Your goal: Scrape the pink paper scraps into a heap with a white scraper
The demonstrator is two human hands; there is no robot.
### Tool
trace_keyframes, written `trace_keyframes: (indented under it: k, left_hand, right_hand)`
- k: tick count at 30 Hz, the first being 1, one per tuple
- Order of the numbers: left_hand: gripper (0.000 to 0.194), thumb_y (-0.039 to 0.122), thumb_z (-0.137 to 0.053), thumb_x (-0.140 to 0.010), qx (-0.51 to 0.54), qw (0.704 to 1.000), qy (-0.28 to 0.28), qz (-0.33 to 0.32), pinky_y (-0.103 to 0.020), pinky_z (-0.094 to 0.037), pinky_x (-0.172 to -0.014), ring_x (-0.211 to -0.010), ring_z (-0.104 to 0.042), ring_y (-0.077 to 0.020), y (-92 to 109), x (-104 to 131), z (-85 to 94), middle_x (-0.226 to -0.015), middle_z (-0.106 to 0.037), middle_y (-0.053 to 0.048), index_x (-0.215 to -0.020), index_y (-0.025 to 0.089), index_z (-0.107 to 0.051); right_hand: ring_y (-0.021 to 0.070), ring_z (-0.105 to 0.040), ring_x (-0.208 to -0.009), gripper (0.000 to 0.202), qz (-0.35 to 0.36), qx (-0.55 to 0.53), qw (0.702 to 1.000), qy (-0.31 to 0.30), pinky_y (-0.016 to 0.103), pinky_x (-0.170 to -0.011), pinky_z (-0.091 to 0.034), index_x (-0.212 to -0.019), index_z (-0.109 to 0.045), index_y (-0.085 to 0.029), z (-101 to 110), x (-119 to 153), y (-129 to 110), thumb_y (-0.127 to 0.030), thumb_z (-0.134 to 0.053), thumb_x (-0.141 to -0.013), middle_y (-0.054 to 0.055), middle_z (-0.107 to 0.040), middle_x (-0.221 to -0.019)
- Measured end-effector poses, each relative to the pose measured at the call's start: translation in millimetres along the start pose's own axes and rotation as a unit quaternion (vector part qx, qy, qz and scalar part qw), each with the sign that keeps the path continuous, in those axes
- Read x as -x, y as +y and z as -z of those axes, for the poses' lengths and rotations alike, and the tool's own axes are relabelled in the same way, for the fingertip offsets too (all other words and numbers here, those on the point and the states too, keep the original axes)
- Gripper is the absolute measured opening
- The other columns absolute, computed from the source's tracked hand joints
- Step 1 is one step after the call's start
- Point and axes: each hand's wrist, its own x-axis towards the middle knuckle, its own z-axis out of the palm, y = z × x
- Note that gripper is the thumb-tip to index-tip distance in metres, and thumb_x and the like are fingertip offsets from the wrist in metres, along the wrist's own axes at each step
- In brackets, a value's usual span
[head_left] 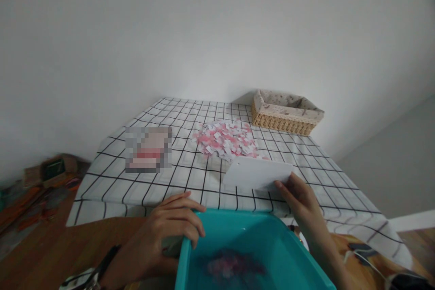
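My left hand (pixel 176 222) is closed over the left corner rim of a teal plastic bin (pixel 238 219), fingers hooked inside its edge. Blurred pink and whitish stuff (pixel 229 265) lies at the bottom of the bin. Between thumb and fingers, my right hand (pixel 299 195) pinches the right end of a white card (pixel 256 173), which is tilted above the table's near part. Just behind the card is a spread of small pink and white paper scraps (pixel 226 139); the card hides part of their front edge.
A white tablecloth (pixel 190 181) with black grid lines covers the table. At the back right stands a wicker basket (pixel 283 122) with a fabric lining. A pixelated flat item (pixel 148 150) lies on the left. Cables (pixel 369 260) and dark objects are on the floor at right.
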Motion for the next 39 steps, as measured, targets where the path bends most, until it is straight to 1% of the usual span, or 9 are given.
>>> trace_keyframes:
  k: [4, 8, 13, 15, 19, 25, 30, 33, 39]
  left_hand:
    - [0.021, 0.044, -0.066, -0.075, -0.004, 1.0, -0.024, 0.009, -0.03, -0.025, -0.107, -0.104, -0.059, -0.0195, -1.3, 2.2, -1.4, -0.087, -0.073, 0.003, -0.075, 0.024, -0.061]
    - [0.02, 0.04, -0.071, -0.072, -0.011, 0.999, -0.027, 0.014, -0.027, -0.022, -0.107, -0.106, -0.058, -0.018, -2.6, 4.3, -3.9, -0.089, -0.072, 0.006, -0.076, 0.024, -0.059]
    - [0.023, 0.039, -0.074, -0.07, -0.019, 0.999, -0.031, 0.021, -0.025, -0.018, -0.109, -0.108, -0.055, -0.0164, -6.3, 7.2, -7.5, -0.092, -0.07, 0.01, -0.077, 0.026, -0.056]
    - [0.022, 0.038, -0.073, -0.07, -0.022, 0.999, -0.028, 0.021, -0.025, -0.019, -0.109, -0.108, -0.055, -0.0165, -8.0, 8.3, -8.7, -0.092, -0.07, 0.01, -0.078, 0.026, -0.056]
    - [0.024, 0.037, -0.075, -0.068, -0.009, 1.0, -0.021, 0.015, -0.027, -0.019, -0.109, -0.106, -0.057, -0.0175, -8.9, 8.7, -9.3, -0.092, -0.071, 0.008, -0.078, 0.026, -0.057]
    - [0.02, 0.04, -0.071, -0.072, 0.004, 1.0, -0.025, 0.012, -0.026, -0.022, -0.107, -0.106, -0.058, -0.0182, -2.7, 2.8, -2.3, -0.089, -0.072, 0.006, -0.076, 0.025, -0.059]
    - [0.021, 0.043, -0.067, -0.074, -0.002, 1.0, -0.023, 0.015, -0.027, -0.025, -0.107, -0.105, -0.059, -0.0189, 0.4, -0.1, 0.2, -0.087, -0.073, 0.004, -0.073, 0.024, -0.059]
    - [0.02, 0.041, -0.067, -0.075, 0.0, 1.0, -0.027, 0.013, -0.028, -0.026, -0.106, -0.105, -0.059, -0.0188, 0.9, -0.8, 1.0, -0.088, -0.073, 0.003, -0.074, 0.023, -0.06]
    - [0.019, 0.041, -0.066, -0.076, 0.002, 1.0, -0.02, 0.011, -0.029, -0.027, -0.105, -0.103, -0.06, -0.0195, 1.3, -0.6, 0.2, -0.086, -0.073, 0.003, -0.073, 0.023, -0.061]
  right_hand:
    - [0.0228, -0.061, -0.094, 0.031, 0.005, -0.005, 0.999, -0.037, 0.034, -0.083, -0.048, -0.108, -0.064, -0.022, 3.1, -0.1, -3.5, -0.037, -0.059, -0.081, 0.006, -0.068, -0.102]
    - [0.0223, -0.062, -0.092, 0.029, -0.019, -0.031, 0.996, -0.082, 0.032, -0.079, -0.05, -0.106, -0.065, -0.024, 7.1, 0.3, -3.3, -0.037, -0.06, -0.081, 0.005, -0.069, -0.101]
    - [0.0237, -0.062, -0.094, 0.032, -0.024, -0.044, 0.999, 0.001, 0.035, -0.083, -0.049, -0.105, -0.065, -0.024, 3.3, -2.6, 0.0, -0.039, -0.063, -0.077, 0.006, -0.069, -0.102]
    - [0.0239, -0.062, -0.093, 0.032, -0.023, -0.036, 0.999, 0.014, 0.036, -0.082, -0.05, -0.105, -0.065, -0.023, 1.2, -4.1, 0.9, -0.04, -0.062, -0.078, 0.007, -0.069, -0.101]
    - [0.0247, -0.062, -0.09, 0.033, -0.005, 0.016, 1.0, 0.005, 0.04, -0.084, -0.048, -0.107, -0.062, -0.02, -0.8, -5.1, 2.5, -0.039, -0.059, -0.081, 0.009, -0.068, -0.101]
    - [0.0259, -0.059, -0.099, 0.031, 0.028, 0.044, 0.998, -0.022, 0.043, -0.091, -0.044, -0.11, -0.062, -0.022, 0.1, -3.3, 0.5, -0.036, -0.056, -0.083, 0.008, -0.067, -0.105]
    - [0.0238, -0.062, -0.088, 0.026, 0.017, 0.032, 0.996, -0.077, 0.037, -0.08, -0.05, -0.103, -0.066, -0.023, 5.5, -1.8, -4.1, -0.035, -0.056, -0.082, 0.005, -0.07, -0.096]
    - [0.0232, -0.063, -0.088, 0.028, -0.008, -0.01, 0.994, -0.11, 0.034, -0.078, -0.05, -0.104, -0.066, -0.022, 7.1, -2.0, -4.9, -0.035, -0.058, -0.081, 0.005, -0.07, -0.095]
    - [0.0221, -0.062, -0.092, 0.029, -0.036, -0.065, 0.996, -0.045, 0.032, -0.079, -0.049, -0.106, -0.064, -0.024, 5.7, -0.6, -4.5, -0.037, -0.06, -0.08, 0.005, -0.069, -0.102]
